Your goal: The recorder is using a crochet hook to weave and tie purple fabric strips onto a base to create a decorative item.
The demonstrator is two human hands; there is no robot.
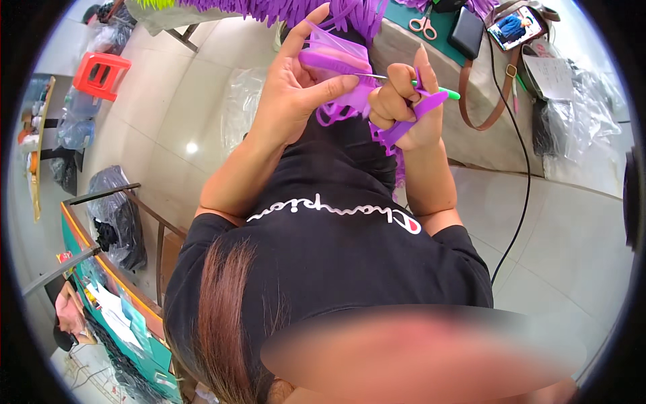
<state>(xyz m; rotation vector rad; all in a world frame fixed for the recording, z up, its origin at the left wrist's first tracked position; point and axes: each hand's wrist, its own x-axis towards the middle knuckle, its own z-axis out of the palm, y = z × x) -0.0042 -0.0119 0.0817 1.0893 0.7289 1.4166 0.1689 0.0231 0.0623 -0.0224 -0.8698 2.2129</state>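
1. The left hand [293, 91] pinches a purple strip piece [330, 60] between thumb and fingers, index raised; the piece stretches rightward.
2. A green-handled tool [449, 93] spans left to right, metal shaft pointing left at the purple.
3. The right hand's [405, 108] fingers curl around the tool, its green end jutting out rightward, slightly lower.

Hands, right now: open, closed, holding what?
Left hand: holding purple strips.
Right hand: closed on a green-handled tool, with a purple band also in its grip.
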